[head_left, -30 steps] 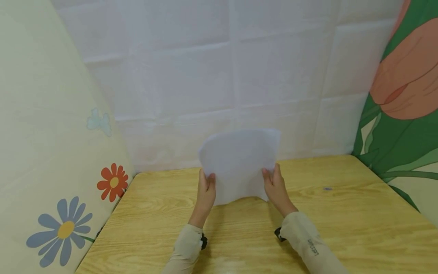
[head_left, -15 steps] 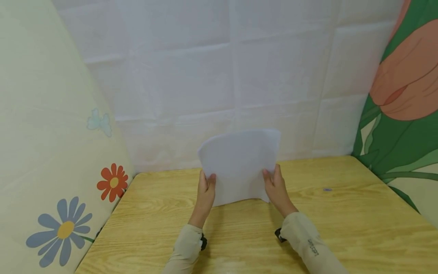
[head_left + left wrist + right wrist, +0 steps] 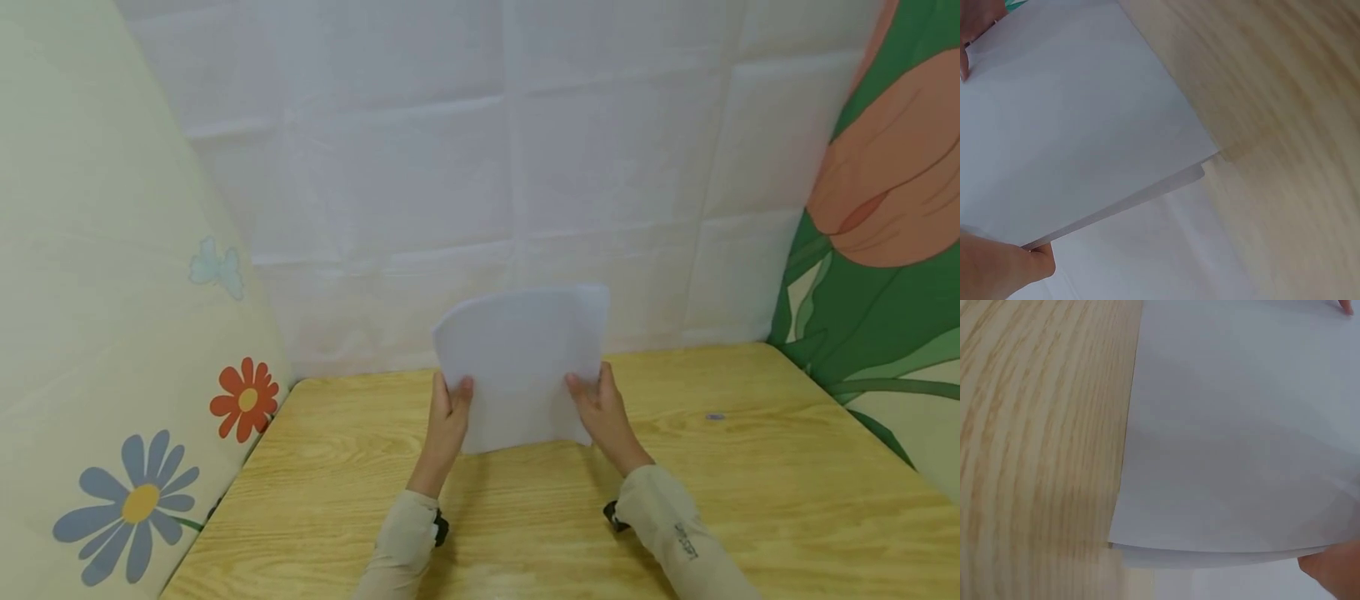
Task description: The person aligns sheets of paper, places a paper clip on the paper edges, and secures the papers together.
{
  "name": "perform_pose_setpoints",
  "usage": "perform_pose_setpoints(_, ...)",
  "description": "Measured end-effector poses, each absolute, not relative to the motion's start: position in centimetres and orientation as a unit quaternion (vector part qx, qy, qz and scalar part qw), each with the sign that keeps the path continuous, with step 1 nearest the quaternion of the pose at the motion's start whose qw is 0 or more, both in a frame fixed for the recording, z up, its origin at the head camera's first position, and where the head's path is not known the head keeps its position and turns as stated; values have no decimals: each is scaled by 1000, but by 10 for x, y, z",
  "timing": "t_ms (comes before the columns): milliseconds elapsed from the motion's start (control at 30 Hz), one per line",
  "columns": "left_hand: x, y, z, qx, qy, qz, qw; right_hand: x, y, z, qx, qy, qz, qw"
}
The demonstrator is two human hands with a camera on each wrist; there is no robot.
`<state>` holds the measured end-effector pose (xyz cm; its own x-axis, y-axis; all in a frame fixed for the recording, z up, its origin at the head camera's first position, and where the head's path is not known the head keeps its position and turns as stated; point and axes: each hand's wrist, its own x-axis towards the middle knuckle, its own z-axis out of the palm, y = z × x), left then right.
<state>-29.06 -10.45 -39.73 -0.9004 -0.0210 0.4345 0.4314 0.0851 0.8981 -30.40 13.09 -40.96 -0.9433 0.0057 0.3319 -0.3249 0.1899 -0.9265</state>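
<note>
A stack of white paper (image 3: 521, 367) stands tilted up on the wooden table (image 3: 337, 467), its lower edge at the tabletop. My left hand (image 3: 448, 417) grips its left side, thumb on the near face and fingers behind. On the opposite side my right hand (image 3: 606, 415) holds it the same way. The left wrist view shows the paper (image 3: 1085, 125) as several layers, with a back part offset from the front at one corner. Layered edges of the paper (image 3: 1229, 456) also show in the right wrist view, beside the right hand (image 3: 1338, 569).
A small purplish piece (image 3: 715, 417) lies on the table to the right. A creased white sheet (image 3: 420, 183) hangs behind the table. Flower-printed panels flank it, a pale one (image 3: 112, 317) at left and a green one (image 3: 892, 308) at right.
The right thumb has shifted slightly inward on the paper. The stack's top right corner has moved a little left, and its lower edge looks straighter than a second ago.
</note>
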Motion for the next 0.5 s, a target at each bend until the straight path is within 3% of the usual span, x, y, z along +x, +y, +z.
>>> perform_pose_setpoints(233, -287, -110, -373, -188, -719, -647, 168, -303, 137, -393, 140, -752, 627, 150)
perform_pose_setpoints(500, -296, -115, -364, -223, -707, -636, 214, -304, 140, -364, 174, -747, 612, 193)
